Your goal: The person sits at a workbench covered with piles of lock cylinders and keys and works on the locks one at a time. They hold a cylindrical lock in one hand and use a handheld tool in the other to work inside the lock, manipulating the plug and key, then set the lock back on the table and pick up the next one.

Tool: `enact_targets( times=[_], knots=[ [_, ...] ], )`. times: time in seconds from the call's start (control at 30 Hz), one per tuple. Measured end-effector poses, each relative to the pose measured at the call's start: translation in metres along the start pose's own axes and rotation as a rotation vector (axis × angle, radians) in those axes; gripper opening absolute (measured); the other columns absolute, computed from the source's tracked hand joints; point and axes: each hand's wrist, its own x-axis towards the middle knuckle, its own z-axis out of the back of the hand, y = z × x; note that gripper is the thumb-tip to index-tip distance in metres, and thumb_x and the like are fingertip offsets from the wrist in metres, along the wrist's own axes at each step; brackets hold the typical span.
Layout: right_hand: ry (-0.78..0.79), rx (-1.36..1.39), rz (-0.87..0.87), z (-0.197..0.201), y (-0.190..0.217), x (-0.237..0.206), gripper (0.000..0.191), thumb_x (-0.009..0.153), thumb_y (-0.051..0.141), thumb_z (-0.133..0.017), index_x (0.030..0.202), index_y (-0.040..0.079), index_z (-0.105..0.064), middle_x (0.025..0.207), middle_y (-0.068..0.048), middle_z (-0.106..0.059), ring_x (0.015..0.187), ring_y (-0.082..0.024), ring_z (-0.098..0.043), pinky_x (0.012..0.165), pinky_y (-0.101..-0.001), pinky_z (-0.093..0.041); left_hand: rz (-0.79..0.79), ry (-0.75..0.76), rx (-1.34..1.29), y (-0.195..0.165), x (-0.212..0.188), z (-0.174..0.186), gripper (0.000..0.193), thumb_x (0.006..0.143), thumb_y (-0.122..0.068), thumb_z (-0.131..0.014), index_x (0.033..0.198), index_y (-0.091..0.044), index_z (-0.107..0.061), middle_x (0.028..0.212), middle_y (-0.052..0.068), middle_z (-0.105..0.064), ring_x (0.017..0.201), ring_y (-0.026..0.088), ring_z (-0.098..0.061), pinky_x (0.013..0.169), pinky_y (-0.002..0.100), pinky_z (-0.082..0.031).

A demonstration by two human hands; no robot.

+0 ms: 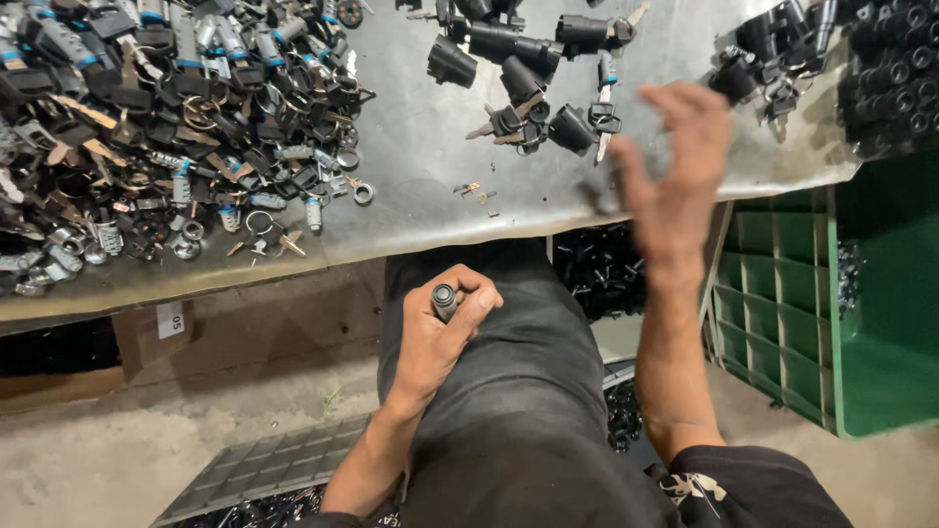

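**One small black part in my left hand, my right hand open over the worktop**

I am sitting at a grey metal worktop point(421, 147) and looking down at my two hands. They are well apart from each other.

My left hand point(440, 328) is resting down on my lap, on my dark trousers point(518, 391). It is closed tight around a small black cylinder point(444, 299). The round end of the cylinder is poking up out of my fist, between my thumb and my first finger.

My right hand point(675, 166) is up higher, over the near edge of the worktop. Its fingers are spread open and it is holding nothing. It is looking blurry in the picture.

Just past my right hand, a small bunch of black lock parts with keys point(533, 112) is lying on the worktop. Further past it, to the right, more black parts point(782, 49) are lying in a heap.

Far off to the left of my left hand, a big pile of keys, rings and little metal bits point(166, 108) is covering the worktop.

Below my right hand, beside my arm, a green plastic crate point(782, 303) is standing on the floor. Under the worktop, between my two hands, more black parts point(597, 269) are sitting in the dark.
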Motion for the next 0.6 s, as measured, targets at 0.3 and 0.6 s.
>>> enact_targets(
  times=[0.3, 0.6],
  knots=[
    [0.01, -0.138, 0.009, -0.019, 0.041, 0.01, 0.038, 0.093, 0.017, -0.089, 0.125, 0.011, -0.071, 0.129, -0.009, -0.051, 0.123, -0.027, -0.049, 0.105, -0.0436, -0.041, -0.031, 0.018, 0.023, -0.003, 0.005, 0.006, 0.022, 0.099, -0.023, -0.066, 0.089, -0.004, -0.069, 0.062, -0.009, -0.047, 0.057, 0.0, -0.04, 0.053, 0.022, -0.031],
    [-0.015, 0.955, -0.314, -0.023, 0.034, -0.043, 0.027, 0.115, 0.004, -0.066, 0.132, 0.007, -0.045, 0.125, -0.017, -0.07, 0.106, -0.016, -0.069, 0.086, -0.022, -0.057, 0.078, -0.005, -0.083, 0.005, 0.017, 0.012, 0.019, 0.098, -0.019, -0.067, 0.089, -0.003, -0.068, 0.061, -0.009, -0.045, 0.052, 0.0, -0.037, 0.048, 0.021, -0.028]
  ],
)
